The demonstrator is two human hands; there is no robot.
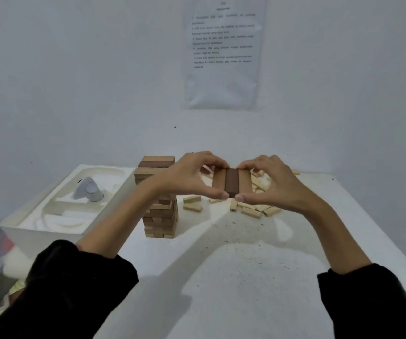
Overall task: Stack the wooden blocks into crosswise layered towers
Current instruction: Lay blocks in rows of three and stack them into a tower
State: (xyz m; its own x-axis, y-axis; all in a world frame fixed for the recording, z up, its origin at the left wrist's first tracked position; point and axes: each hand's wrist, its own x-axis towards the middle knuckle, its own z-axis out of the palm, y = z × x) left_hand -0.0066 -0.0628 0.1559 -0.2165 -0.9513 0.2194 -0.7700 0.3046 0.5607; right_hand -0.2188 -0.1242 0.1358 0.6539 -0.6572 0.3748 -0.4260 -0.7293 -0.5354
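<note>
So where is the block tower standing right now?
In the head view the block tower stands left of centre on the white table, beside the white box, partly behind the left hand.

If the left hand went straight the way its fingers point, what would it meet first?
Probably the right hand: the left hand points across the held row of three blocks at its fingertips.

A bare, white-walled room, more makeshift test station than home: you face a white bench (246,241) pushed against a blank wall (74,69), where a printed instruction sheet (222,52) hangs in a plastic sleeve, beside a moulded packaging tray (38,237) cradling a small grey device (88,192).
</note>
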